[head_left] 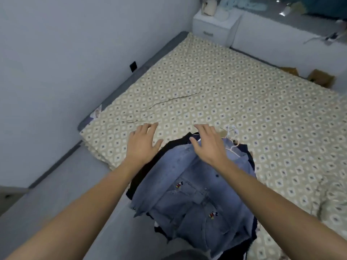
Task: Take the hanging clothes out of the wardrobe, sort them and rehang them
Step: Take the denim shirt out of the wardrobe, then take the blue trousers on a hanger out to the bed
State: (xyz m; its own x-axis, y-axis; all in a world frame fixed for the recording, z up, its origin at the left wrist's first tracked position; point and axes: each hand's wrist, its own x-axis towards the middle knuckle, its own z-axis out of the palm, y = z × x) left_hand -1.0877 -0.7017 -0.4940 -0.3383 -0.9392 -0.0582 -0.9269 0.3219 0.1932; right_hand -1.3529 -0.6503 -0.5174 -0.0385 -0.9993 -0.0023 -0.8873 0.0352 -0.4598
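A pile of clothes lies at the near edge of the bed. On top is a blue denim shirt with small cartoon patches, over dark garments that show at its left and right sides. White hanger hooks poke out at the pile's far end. My left hand hovers with spread, straight fingers just left of the pile, over the bedsheet. My right hand lies flat with relaxed fingers on the shirt's collar end, holding nothing.
The bed carries a beige patterned sheet and fills the middle of the view. A grey wall runs along the left. A white nightstand stands at the bed's far corner. Cardboard boxes sit at the far right edge.
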